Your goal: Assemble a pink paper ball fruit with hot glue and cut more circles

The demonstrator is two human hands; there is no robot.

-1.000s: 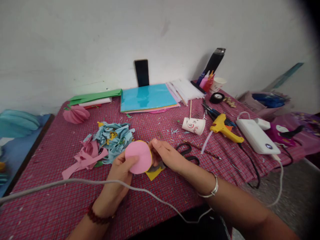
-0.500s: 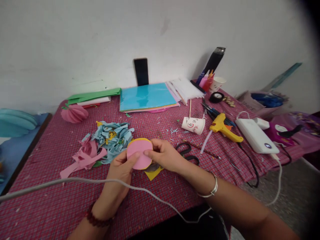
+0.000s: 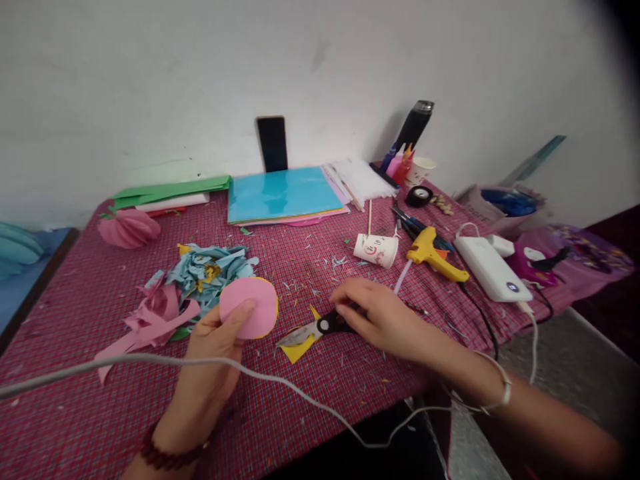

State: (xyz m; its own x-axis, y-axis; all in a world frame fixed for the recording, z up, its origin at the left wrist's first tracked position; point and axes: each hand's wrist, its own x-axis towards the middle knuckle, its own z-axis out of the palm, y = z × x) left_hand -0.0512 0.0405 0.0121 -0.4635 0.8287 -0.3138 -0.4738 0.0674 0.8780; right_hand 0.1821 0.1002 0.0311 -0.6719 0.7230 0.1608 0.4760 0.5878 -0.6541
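My left hand (image 3: 215, 347) pinches a round pink paper disc (image 3: 250, 307) with a yellow edge and holds it a little above the red checked tablecloth (image 3: 100, 413). My right hand (image 3: 380, 317) lies over the black handles of a pair of scissors (image 3: 313, 328), with its fingers curled around them. The scissor blades point left and rest on a yellow paper scrap (image 3: 300, 347). A grey cable (image 3: 150, 363) crosses in front of my left wrist.
Blue shredded paper (image 3: 213, 270) and pink paper strips (image 3: 150, 317) lie left of the disc. Further back are a blue sheet stack (image 3: 283, 193), a tipped paper cup (image 3: 376, 250), a yellow glue gun (image 3: 433, 253), a white power bank (image 3: 490, 267) and a pink paper ball (image 3: 127, 228).
My right hand let go of the pink disc and moved right onto the scissors. The left hand keeps the disc and has shifted slightly left. The camera turned a little right.
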